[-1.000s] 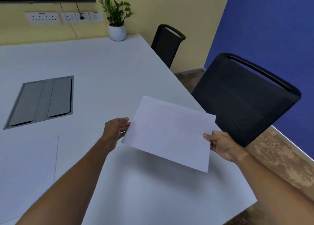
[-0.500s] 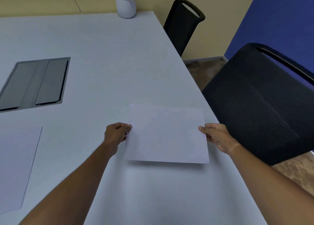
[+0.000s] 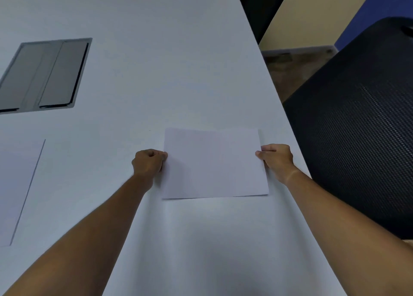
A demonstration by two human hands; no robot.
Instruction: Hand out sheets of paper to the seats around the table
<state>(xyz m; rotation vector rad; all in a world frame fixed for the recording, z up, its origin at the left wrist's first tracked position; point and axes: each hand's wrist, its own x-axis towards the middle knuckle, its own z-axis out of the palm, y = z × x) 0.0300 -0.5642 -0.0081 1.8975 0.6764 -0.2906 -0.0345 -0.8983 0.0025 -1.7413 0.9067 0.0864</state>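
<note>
Single head-worn view looks steeply down, close over the table [image 3: 178,49].

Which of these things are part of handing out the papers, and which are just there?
Part of the job: sheet held by left hand and right hand; second sheet; table; mesh chair.
Just there: grey cable hatch; far chair.
</note>
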